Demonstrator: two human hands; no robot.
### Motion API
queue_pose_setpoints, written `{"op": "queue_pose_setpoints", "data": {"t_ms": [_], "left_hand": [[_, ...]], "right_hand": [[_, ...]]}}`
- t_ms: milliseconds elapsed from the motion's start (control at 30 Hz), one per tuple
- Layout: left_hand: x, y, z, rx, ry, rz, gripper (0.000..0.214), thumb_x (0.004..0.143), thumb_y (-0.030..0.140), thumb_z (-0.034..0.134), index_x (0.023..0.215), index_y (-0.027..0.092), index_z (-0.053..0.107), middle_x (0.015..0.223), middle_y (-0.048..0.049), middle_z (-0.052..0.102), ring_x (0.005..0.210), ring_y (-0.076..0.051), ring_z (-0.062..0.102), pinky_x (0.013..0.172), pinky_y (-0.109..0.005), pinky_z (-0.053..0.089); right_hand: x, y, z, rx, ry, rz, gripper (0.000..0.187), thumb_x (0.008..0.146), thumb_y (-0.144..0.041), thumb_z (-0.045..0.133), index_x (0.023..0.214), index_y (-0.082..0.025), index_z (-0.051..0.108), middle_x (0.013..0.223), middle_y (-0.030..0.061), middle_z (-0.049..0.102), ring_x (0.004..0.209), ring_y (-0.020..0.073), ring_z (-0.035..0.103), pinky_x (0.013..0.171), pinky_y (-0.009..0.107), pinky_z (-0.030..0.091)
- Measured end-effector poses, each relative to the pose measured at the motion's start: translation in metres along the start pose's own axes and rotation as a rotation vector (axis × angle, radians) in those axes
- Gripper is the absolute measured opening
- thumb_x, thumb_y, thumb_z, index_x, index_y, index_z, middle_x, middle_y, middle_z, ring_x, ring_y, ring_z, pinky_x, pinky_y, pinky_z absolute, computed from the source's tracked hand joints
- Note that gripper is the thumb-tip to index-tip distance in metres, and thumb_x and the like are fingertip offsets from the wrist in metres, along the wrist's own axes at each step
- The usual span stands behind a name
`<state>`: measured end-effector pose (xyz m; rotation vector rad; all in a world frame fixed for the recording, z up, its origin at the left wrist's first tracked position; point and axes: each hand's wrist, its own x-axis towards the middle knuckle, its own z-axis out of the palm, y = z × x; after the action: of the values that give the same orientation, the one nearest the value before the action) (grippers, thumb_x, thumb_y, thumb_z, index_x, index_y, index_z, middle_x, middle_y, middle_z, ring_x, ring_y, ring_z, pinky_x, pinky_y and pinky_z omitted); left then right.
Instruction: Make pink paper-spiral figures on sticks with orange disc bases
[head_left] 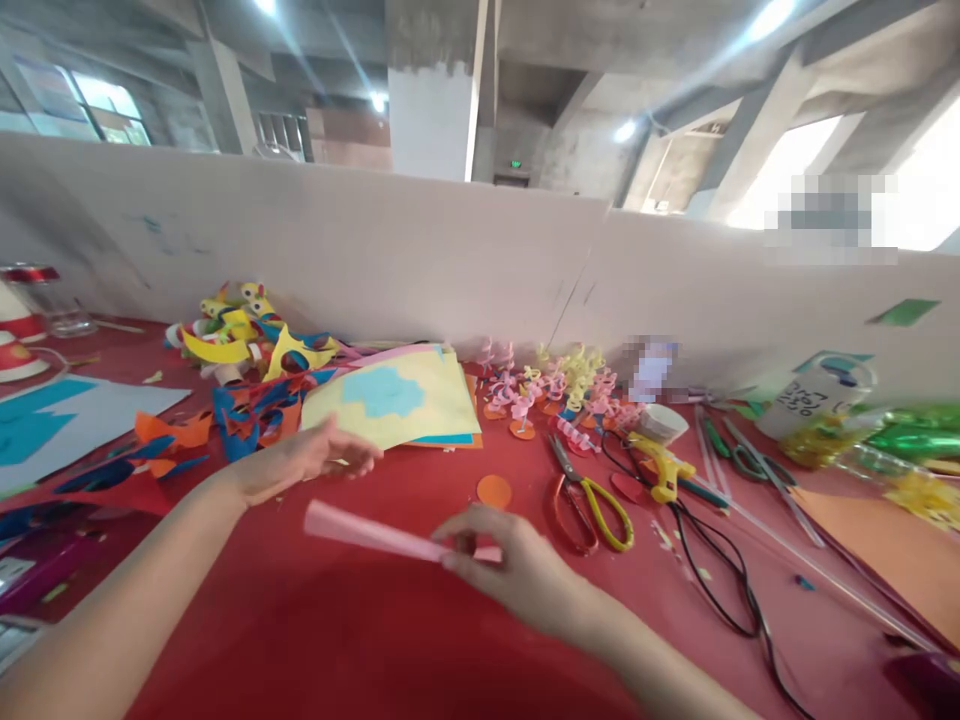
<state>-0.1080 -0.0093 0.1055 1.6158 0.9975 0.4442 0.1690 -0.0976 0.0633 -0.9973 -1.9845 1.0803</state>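
Left hand (pixel 304 462): fingers loosely spread, slightly curled, gripping nothing, near the paper stack (pixel 450 400) (contact cannot be told).
Right hand (pixel 517 562): thumb and forefinger meeting in a pinch on the pink strip (pixel 371 535).
Position: over the red table (pixel 360 640), wider end leftward, near the orange disc (pixel 494 491).

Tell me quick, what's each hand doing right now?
Left hand: open, nothing visibly held.
Right hand: closed, pinching a pink paper strip.
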Motion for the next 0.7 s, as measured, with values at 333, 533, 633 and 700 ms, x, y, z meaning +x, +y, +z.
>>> {"op": "queue_pose_setpoints", "data": {"t_ms": [333,533,633,700], "left_hand": [[0.049,0.016,0.114,-0.530,0.012,0.095,0.061,0.079,0.063,0.043,0.123,0.022,0.048,0.116,-0.0112,0.063,0.106,-0.028,0.058,0.087,-0.042,0.046],[0.053,0.007,0.120,-0.640,0.206,-0.011,0.052,0.077,0.036,0.062,0.125,0.023,0.046,0.114,-0.0070,0.065,0.102,-0.025,0.061,0.083,-0.034,0.049],[0.050,0.003,0.116,-0.674,0.069,-0.033,0.050,0.077,0.030,0.063,0.124,0.022,0.048,0.112,-0.0071,0.066,0.099,-0.025,0.062,0.080,-0.032,0.049],[0.048,0.002,0.115,-0.645,-0.020,-0.056,0.048,0.077,0.029,0.064,0.123,0.022,0.050,0.112,-0.0070,0.066,0.097,-0.025,0.062,0.079,-0.032,0.049]], "right_hand": [[0.029,0.021,-0.030,0.534,0.564,0.178,0.038,0.071,-0.054,0.060,0.069,-0.020,0.043,0.061,-0.0072,0.039,0.052,0.0076,0.037,0.048,0.018,0.034],[0.038,0.053,-0.031,0.654,0.399,0.320,0.047,0.065,-0.062,0.061,0.077,-0.017,0.052,0.059,-0.0044,0.049,0.051,0.0095,0.047,0.046,0.020,0.038],[0.036,0.052,-0.041,0.915,0.308,0.346,0.049,0.071,-0.061,0.056,0.090,-0.016,0.058,0.067,-0.0004,0.057,0.058,0.0105,0.053,0.053,0.021,0.043],[0.035,0.054,-0.045,0.952,0.320,0.331,0.045,0.072,-0.058,0.059,0.086,-0.016,0.059,0.067,-0.0005,0.056,0.058,0.0098,0.053,0.054,0.021,0.044]]}}
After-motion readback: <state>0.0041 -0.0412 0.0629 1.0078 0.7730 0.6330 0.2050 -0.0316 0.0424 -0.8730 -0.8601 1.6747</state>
